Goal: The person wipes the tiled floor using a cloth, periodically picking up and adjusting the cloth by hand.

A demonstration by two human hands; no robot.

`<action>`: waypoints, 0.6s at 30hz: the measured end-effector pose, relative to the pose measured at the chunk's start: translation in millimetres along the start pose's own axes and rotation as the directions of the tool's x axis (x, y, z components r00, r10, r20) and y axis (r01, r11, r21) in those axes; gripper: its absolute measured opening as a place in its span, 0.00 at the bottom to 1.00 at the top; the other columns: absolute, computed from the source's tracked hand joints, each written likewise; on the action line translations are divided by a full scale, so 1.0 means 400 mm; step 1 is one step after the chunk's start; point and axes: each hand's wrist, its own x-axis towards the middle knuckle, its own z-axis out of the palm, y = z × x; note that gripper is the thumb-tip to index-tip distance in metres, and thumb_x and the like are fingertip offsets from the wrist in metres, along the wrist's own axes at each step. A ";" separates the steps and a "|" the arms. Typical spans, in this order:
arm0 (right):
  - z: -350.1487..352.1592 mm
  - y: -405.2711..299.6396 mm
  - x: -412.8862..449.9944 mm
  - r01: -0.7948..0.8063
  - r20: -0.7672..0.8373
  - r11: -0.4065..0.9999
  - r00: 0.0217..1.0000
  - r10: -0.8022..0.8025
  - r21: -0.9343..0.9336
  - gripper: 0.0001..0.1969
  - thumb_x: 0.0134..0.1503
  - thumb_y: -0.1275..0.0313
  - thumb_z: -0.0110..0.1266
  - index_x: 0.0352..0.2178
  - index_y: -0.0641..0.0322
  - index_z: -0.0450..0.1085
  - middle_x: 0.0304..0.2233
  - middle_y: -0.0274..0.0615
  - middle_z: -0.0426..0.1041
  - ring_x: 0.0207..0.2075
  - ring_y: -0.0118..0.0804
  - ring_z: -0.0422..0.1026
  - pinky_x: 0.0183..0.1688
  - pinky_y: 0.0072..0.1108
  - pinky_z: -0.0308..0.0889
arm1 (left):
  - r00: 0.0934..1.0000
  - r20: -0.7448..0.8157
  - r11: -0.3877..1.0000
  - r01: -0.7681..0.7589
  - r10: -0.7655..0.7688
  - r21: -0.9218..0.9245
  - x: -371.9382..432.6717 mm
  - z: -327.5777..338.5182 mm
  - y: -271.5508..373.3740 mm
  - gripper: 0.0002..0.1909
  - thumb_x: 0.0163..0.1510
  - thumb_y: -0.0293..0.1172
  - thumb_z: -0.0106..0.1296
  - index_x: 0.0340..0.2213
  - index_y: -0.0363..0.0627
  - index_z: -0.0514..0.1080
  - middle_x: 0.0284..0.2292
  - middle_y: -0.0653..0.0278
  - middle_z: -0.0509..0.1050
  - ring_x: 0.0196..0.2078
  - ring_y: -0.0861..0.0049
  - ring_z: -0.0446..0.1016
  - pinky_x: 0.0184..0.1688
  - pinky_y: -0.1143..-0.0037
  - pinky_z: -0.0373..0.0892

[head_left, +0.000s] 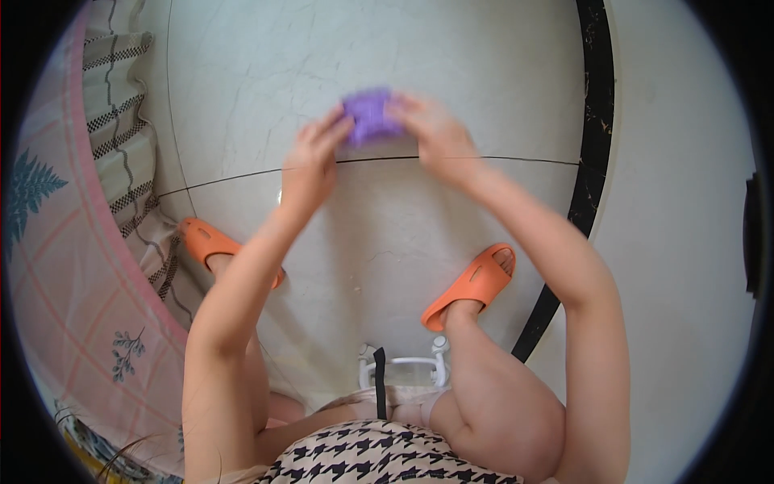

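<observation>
A small purple object [370, 116], blurred by motion, is held up between my two hands over the tiled floor; what it is I cannot tell. My left hand [314, 148] grips its left edge with the fingers, and my right hand [434, 130] has its fingertips on the right edge. Both arms reach forward from my body. The fingertips are blurred, and the underside of the object is hidden.
A pink patterned cloth [91, 254] hangs at the left over a checked, ruffled fabric [124, 121]. Orange slippers [474, 281] are on the feet below my arms. A white-framed seat [411, 361] is under me. A black border strip [595, 109] runs along the floor at the right.
</observation>
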 end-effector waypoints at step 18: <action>0.080 -0.150 -0.494 0.106 0.546 0.976 0.815 -0.194 0.188 0.23 0.56 0.76 0.46 0.55 0.58 0.66 0.65 0.40 0.56 0.67 0.43 0.53 0.64 0.38 0.55 | 0.817 0.505 0.960 -0.218 0.278 -0.175 -0.438 0.055 0.117 0.31 0.42 0.19 0.54 0.52 0.47 0.71 0.57 0.59 0.68 0.59 0.63 0.67 0.59 0.64 0.65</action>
